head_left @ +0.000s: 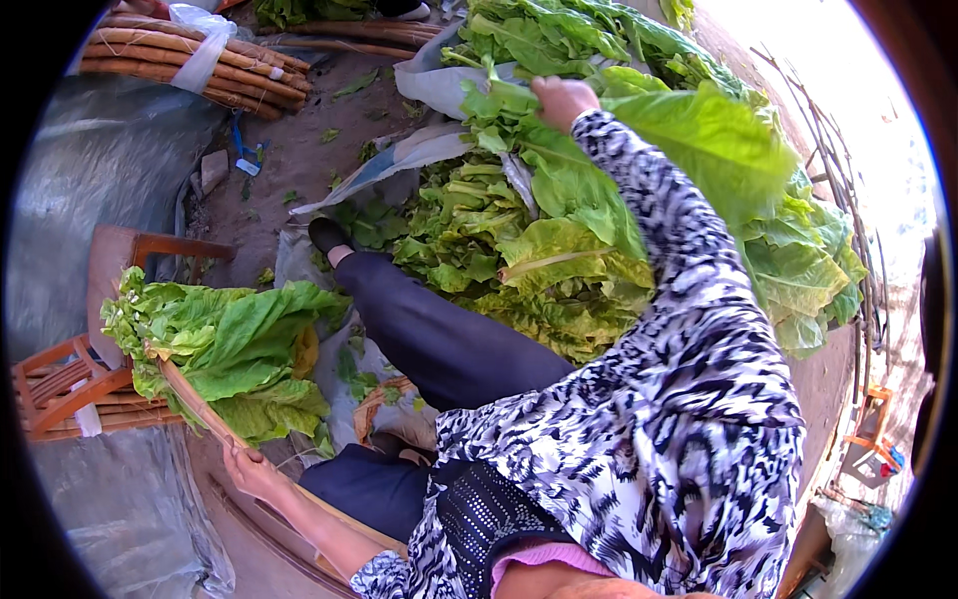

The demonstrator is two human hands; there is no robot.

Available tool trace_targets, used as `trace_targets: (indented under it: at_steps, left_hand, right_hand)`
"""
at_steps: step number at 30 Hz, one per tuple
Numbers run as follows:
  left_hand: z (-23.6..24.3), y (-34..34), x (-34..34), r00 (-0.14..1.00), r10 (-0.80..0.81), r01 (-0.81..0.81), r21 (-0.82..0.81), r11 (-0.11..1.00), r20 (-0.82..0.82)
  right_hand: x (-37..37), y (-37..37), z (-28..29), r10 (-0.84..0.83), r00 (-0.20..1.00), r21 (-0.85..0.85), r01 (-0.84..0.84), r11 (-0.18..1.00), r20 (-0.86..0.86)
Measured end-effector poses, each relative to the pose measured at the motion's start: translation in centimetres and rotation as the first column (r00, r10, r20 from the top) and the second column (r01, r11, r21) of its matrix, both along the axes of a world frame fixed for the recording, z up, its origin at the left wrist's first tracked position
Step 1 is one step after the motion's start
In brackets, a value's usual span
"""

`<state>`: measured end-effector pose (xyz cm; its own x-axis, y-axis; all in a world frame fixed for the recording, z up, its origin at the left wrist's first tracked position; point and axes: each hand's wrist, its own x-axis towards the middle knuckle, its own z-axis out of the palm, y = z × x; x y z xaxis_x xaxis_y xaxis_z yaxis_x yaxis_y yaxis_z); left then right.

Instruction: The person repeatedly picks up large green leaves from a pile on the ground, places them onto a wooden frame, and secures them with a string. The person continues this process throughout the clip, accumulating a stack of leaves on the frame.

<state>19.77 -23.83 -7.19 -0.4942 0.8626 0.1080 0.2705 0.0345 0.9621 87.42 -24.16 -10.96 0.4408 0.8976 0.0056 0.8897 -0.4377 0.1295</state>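
Leaves [709, 145], broad, veined, right hand [565, 102] clutching stems [512, 90], left hand [254, 472] gripping slender wooden pole [203, 402]

Tobacco leaves [584, 215] lay heaped in front of the person [619, 439], spreading rightward. To the left, a wooden pole [200, 401] stretched from the person's side to a bunch of leaves [249, 344] by a wooden chair [110, 265]. Plastic sheeting [100, 170] lay ahead of the chair, with bundled poles [135, 52] farther on.
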Motion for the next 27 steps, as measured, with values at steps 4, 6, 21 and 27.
trace_targets:
  at_steps: [4,6,21,27]
  left_hand:
    - [1.8,-0.7,1.2,0.997,0.059,-0.056,-0.076,0.996,0.041]
    - [1.3,-0.6,0.7,0.998,0.046,-0.048,-0.064,0.997,-0.033]
    - [2.6,-1.6,1.0,0.871,-0.131,0.248,-0.195,0.949,0.473]
    - [3.0,0.6,5.5,0.469,-0.579,0.758,0.033,0.651,0.667]
  right_hand:
    - [-2.2,-0.4,-6.4,-0.015,0.973,-0.067,0.0,0.998,-0.229]
    - [-3.9,-1.2,-8.2,-0.115,0.973,-0.067,0.104,0.992,-0.201]
    - [-11.1,-2.5,4.8,0.359,0.57,0.359,-0.117,0.926,-0.739]
    - [-27.8,2.2,8.9,-0.024,-0.26,0.132,-0.565,0.814,-0.965]
